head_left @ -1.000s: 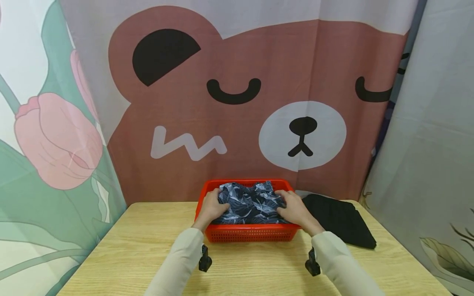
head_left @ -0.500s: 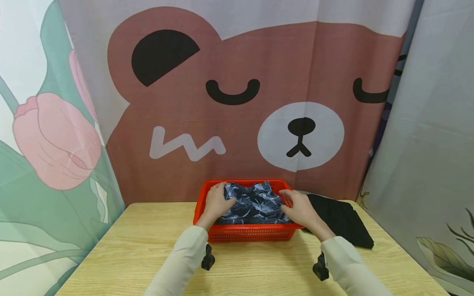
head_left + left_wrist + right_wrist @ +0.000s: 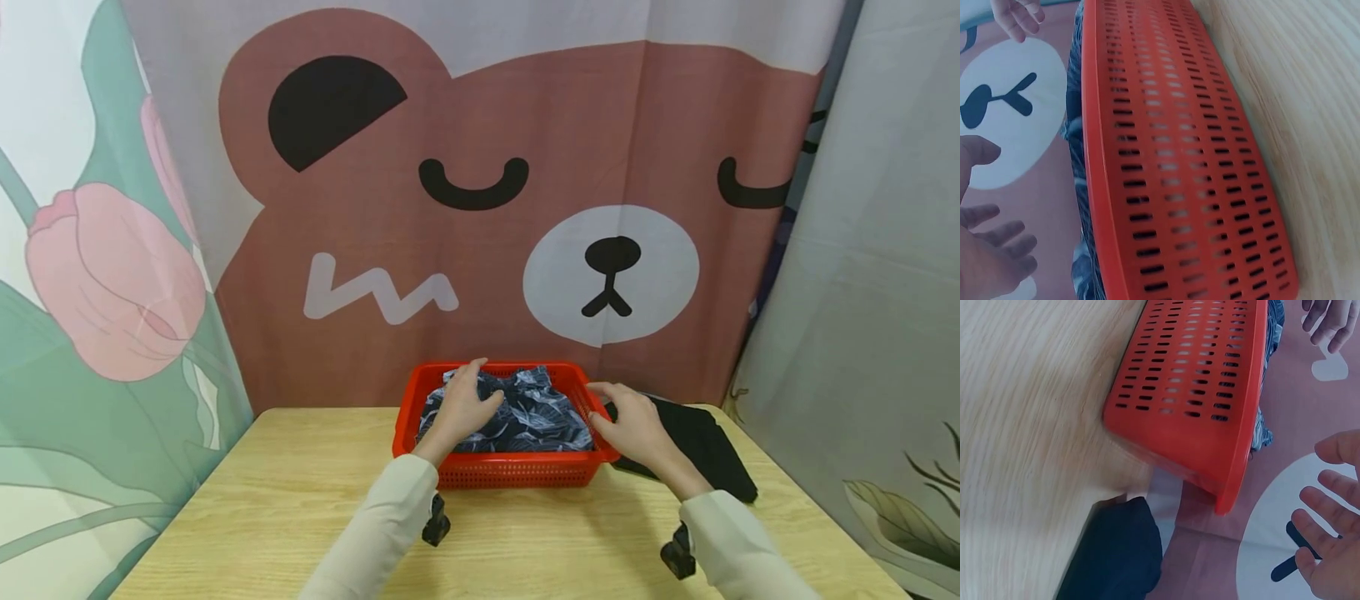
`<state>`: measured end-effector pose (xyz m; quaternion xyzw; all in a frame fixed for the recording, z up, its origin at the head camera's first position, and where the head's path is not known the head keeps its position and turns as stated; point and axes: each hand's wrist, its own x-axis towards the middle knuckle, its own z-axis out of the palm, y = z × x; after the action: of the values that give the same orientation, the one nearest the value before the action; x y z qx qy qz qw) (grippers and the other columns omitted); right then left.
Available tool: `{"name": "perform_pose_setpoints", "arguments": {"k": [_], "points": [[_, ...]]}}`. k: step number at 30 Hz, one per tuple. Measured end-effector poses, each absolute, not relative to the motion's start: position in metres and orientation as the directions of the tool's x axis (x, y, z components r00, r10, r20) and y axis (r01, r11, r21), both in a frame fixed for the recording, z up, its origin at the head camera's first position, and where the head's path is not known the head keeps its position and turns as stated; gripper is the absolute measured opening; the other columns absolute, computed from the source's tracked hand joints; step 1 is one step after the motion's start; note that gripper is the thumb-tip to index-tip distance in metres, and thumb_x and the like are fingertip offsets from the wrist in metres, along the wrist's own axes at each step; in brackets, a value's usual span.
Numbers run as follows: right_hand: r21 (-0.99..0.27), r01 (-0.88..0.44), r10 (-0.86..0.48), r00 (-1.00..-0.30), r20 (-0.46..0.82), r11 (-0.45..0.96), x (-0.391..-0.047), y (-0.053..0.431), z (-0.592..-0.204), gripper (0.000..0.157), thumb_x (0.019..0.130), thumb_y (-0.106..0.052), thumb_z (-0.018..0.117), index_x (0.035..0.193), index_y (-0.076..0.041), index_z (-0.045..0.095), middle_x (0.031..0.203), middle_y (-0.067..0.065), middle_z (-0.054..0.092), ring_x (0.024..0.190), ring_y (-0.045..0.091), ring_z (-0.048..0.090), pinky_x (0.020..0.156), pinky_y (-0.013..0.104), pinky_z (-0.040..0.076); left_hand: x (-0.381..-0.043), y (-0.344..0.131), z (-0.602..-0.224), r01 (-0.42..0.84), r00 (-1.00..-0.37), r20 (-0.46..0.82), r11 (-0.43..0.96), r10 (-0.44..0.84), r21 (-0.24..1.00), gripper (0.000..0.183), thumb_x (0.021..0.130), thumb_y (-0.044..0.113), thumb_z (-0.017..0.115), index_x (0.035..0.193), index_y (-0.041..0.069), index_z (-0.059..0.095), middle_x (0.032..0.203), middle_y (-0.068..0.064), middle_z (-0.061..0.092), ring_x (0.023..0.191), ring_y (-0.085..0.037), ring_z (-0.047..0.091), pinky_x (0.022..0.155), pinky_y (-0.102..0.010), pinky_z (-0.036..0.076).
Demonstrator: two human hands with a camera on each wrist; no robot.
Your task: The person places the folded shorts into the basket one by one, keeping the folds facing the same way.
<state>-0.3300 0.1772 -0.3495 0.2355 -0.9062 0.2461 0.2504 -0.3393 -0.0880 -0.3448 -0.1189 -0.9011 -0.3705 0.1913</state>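
Behind your work hangs the bear-print curtain [image 3: 375, 237], and the wooden table [image 3: 322, 475] spreads across the lower frame. At the table's upper middle stands the red perforated plastic basket [image 3: 513, 475], its long axis running left to right. The folded black cloth [image 3: 708, 454] lies to its right. Inside the basket is the crumpled blue-and-white printed cloth [image 3: 536, 421]. Your left hand [image 3: 461, 410] hangs above it, nearer than your right hand [image 3: 636, 423] by the right rim; both have fingers apart, holding nothing.

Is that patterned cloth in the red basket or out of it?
In: the head view shows the patterned cloth lying inside the red basket, its rim around it.
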Motion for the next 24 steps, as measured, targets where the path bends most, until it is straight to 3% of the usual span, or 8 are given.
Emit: {"name": "perform_pose_setpoints", "arguments": {"k": [12, 24], "points": [[-0.332, -0.531, -0.264, -0.759, 0.595, 0.78, -0.323, 0.203, -0.356, 0.04, 0.08, -0.016, 0.062, 0.119, -0.006, 0.055, 0.108, 0.014, 0.057, 0.098, 0.034, 0.051, 0.078, 0.057, 0.036, -0.341, -0.061, -0.341, 0.472, -0.854, 0.496, 0.637, 0.159, 0.609, 0.051, 0.085, 0.03, 0.056, 0.131, 0.015, 0.041, 0.129, -0.006, 0.041, 0.118, -0.027, 0.037, 0.089, -0.048, 0.035], [-0.339, -0.494, -0.173, -0.732, 0.659, 0.801, -0.324, 0.222, -0.372, 0.04, 0.078, -0.013, 0.063, 0.116, -0.003, 0.055, 0.105, 0.017, 0.058, 0.094, 0.035, 0.052, 0.075, 0.055, 0.037, -0.336, -0.028, -0.347, 0.517, -0.842, 0.489, 0.6, 0.227, 0.611, 0.051, 0.087, 0.032, 0.053, 0.133, 0.016, 0.039, 0.132, -0.004, 0.038, 0.12, -0.024, 0.035, 0.09, -0.044, 0.035]]}}
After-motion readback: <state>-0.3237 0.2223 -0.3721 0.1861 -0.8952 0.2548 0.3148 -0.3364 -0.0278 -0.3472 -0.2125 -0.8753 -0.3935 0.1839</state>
